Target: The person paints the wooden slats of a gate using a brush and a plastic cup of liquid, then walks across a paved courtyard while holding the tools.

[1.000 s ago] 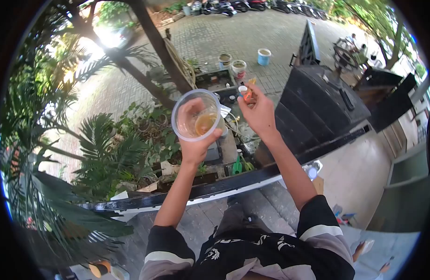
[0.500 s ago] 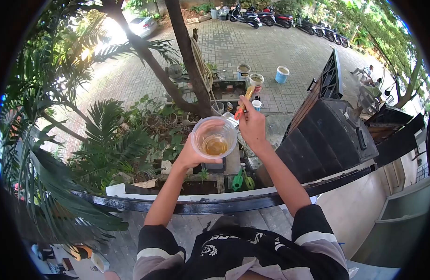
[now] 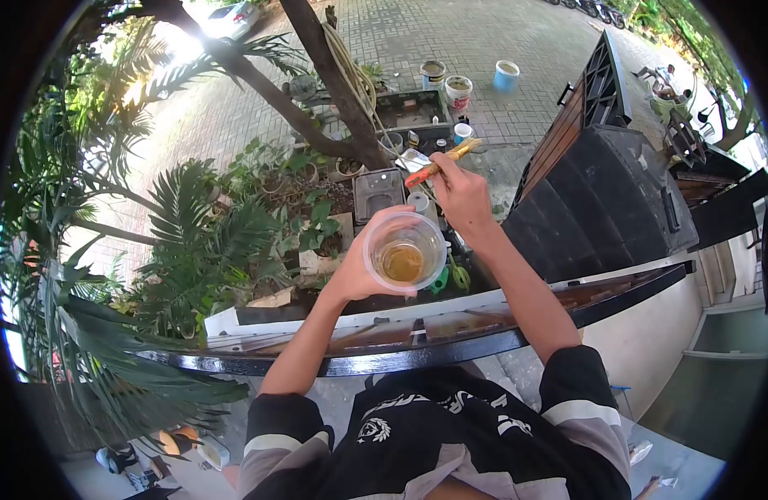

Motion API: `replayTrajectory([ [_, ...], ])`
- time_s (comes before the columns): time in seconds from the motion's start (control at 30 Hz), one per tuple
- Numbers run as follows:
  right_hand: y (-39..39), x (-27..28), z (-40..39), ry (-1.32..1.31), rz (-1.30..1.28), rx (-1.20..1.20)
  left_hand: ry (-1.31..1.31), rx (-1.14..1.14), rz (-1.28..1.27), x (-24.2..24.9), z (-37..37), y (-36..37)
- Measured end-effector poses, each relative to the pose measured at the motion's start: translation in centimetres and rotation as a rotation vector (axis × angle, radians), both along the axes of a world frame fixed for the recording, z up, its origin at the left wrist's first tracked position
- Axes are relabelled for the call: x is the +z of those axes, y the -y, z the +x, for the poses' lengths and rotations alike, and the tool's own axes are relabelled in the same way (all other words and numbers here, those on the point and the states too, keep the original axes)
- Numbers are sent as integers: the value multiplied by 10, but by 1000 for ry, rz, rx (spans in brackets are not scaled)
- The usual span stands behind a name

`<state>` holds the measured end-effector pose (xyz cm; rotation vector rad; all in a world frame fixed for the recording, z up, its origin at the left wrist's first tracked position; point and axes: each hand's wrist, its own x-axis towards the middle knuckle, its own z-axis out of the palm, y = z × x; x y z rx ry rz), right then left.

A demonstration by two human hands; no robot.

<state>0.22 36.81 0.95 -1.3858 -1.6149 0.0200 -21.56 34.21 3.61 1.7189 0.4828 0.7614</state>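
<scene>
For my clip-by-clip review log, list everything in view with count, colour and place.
Plastic cup: one, clear, lower centre; amber liquid inside
Brush: one, red-orange handle, above cup
Buckets: three, one light blue, two whitish, on grey paving
Basin: one, grey, beside plants
Tree trunks: two, brown, upper left
Hose: one, tan, against trunk
Palm fronds: many, green, left
Car: one, silver, top left
Motorcycles: several, dark, top right
Panel: one, black, right
Rail: one, black, below cup
Left hand: one, around cup
Right hand: one, gripping brush
</scene>
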Motion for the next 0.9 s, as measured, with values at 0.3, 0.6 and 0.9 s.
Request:
replayTrajectory([
  [0.3,4,-7,-2,122,50,50,37,40,-179,-1,0,5],
  [0.6,3,-6,2,184,112,54,-74,93,-4,0,-3,5],
  [0.9,3,-7,5,114,42,45,-55,174,10,-4,-6,3],
])
